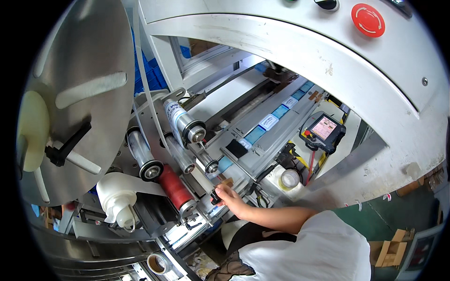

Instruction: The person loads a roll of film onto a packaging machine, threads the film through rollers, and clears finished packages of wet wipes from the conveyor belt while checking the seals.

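Knob (215, 196), black | at fingertip end of right grip (230, 201) | closed round it | red roller (175, 186) leftward

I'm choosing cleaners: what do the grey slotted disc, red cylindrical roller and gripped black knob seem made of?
Slotted disc: probably brushed metal, given streaky sheen. Red roller: perhaps satin rubber or coating, given soft highlights. Black knob: likely dull plastic, lacking metallic shine.

smooth metal disc (89, 51), glossy roller (140, 149), plastic knob (215, 196)
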A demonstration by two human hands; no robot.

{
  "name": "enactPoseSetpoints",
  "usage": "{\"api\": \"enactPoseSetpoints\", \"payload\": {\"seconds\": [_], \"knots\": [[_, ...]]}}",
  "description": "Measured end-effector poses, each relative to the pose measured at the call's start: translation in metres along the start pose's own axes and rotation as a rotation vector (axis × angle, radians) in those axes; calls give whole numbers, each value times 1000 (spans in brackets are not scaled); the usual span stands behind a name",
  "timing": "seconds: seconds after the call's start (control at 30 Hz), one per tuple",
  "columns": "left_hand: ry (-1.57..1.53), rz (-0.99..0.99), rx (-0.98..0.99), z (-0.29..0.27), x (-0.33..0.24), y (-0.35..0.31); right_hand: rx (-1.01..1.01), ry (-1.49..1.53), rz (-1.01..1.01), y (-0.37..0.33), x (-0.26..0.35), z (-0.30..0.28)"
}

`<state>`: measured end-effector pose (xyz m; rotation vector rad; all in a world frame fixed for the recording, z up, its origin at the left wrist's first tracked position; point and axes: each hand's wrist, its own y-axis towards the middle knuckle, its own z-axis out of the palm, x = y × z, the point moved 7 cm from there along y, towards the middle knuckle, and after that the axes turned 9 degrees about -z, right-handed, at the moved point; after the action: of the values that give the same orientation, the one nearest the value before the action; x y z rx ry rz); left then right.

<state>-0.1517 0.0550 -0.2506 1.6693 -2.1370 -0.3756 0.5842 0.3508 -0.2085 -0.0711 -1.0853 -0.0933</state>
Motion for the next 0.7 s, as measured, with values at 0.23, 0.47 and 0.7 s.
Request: {"api": "enactPoseSetpoints", "payload": {"seconds": [0.23, 0.47, 0.7], "knots": [[-86, -23, -144, -12, 1, -2, -63, 76, -49, 0, 5, 4], [113, -30, -22, -25, -6, -6, -32, 75, -57, 1, 3, 7], [61, -33, -73, -32, -15, -13, -36, 99, -57, -1, 4, 9]]}}
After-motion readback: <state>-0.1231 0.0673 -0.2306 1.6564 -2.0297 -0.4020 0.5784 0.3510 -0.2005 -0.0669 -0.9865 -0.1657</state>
